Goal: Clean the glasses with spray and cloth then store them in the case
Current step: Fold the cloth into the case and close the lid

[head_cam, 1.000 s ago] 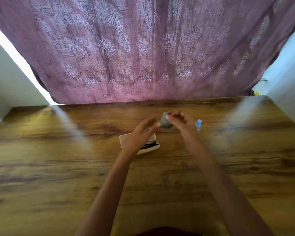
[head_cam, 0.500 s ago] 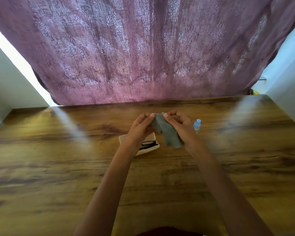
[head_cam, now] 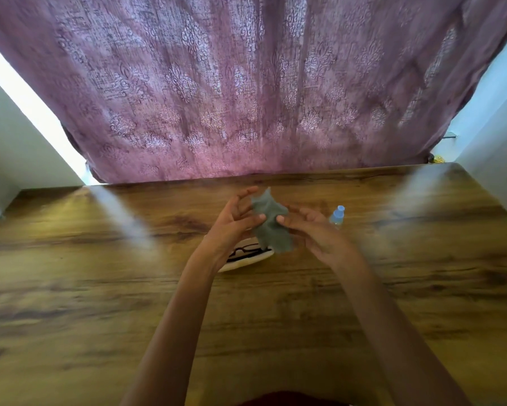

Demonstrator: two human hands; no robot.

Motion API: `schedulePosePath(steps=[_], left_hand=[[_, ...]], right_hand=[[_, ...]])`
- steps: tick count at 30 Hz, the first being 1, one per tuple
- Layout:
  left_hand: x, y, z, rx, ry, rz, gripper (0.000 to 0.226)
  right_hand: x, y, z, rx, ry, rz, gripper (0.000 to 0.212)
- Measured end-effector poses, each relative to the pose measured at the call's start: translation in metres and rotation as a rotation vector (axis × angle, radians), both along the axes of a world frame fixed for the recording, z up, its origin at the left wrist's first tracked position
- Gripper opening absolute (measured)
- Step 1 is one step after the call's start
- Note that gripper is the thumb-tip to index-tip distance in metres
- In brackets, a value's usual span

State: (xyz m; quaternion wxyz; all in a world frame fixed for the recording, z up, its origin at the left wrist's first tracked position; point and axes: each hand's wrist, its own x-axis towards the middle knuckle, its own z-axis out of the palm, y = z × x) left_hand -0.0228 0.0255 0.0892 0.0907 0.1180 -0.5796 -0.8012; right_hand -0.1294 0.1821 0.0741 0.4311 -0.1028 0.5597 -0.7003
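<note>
**Cloth being opened out, glasses not yet lifted from the case**

A patterned purple curtain [head_cam: 246,83] fills the upper half of the frame. Below it, a wooden table [head_cam: 100,303] takes up the lower half. The work sits at the centre of the frame, just above the middle of the tabletop.

The step in hand looks like readying the cloth. The lenses show no sign of being wiped, and nothing is being sprayed.

Both forearms reach up from the bottom edge. The left hand [head_cam: 231,227] and the right hand [head_cam: 313,232] are raised above the table, near each other, with the grey cleaning cloth [head_cam: 271,227] between them. The left hand pinches the cloth's left edge with its thumb, and its other fingers are curled loosely above. The right hand's fingers are partly curled, and a fingertip nips the cloth's right edge. The cloth hangs crumpled, with one corner pointing up and its lower part drooping over the case.

The pale glasses case [head_cam: 246,263] lies open on the table, just below the left hand and partly hidden by the wrist. The dark-framed glasses [head_cam: 243,252] lie inside it. Right of the right hand stands a small spray bottle [head_cam: 337,215] with a pale blue cap. Nothing touches it.

The next move probably calls for freeing one hand to lift the glasses out by the frame. The bottle would then be picked up to mist the lenses before wiping.
</note>
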Motion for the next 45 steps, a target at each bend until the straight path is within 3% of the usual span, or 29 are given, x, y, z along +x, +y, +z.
schedulePosePath(steps=[6, 10, 14, 21, 25, 28, 31, 34, 39, 45], left_hand=[[0.0, -0.005, 0.006, -0.16, -0.02, -0.091, 0.056], [-0.001, -0.008, 0.0, -0.22, -0.086, -0.012, 0.048], [0.002, -0.009, -0.014, 0.007, -0.268, 0.06, 0.052], [0.002, 0.002, -0.035, 0.207, -0.456, -0.108, 0.069], [0.0, 0.008, -0.036, 0.29, -0.4, -0.148, 0.041], [-0.001, 0.008, -0.038, 0.364, -0.295, -0.117, 0.043], [-0.004, 0.006, -0.038, 0.308, -0.307, -0.11, 0.041], [-0.008, 0.003, -0.035, 0.171, -0.25, -0.043, 0.027], [-0.007, -0.003, -0.027, -0.117, 0.051, 0.042, 0.015], [-0.006, -0.004, -0.017, -0.242, 0.121, 0.044, 0.013]], right_hand=[[0.006, -0.003, -0.014, -0.091, -0.178, 0.144, 0.04], [0.013, -0.009, -0.014, -0.119, -0.142, 0.031, 0.04], [0.015, -0.009, -0.01, -0.014, -0.071, -0.019, 0.048], [0.015, -0.01, -0.006, -0.015, -0.1, -0.021, 0.04], [0.011, -0.007, -0.006, -0.02, -0.091, -0.007, 0.037], [0.009, -0.005, -0.004, -0.007, -0.072, 0.002, 0.033], [0.007, -0.003, -0.003, 0.003, -0.069, -0.011, 0.03], [0.007, -0.005, -0.004, -0.002, 0.008, -0.039, 0.031], [0.008, -0.008, 0.003, -0.077, 0.284, -0.19, 0.026], [0.006, -0.01, 0.009, -0.099, 0.709, -0.109, 0.063]])
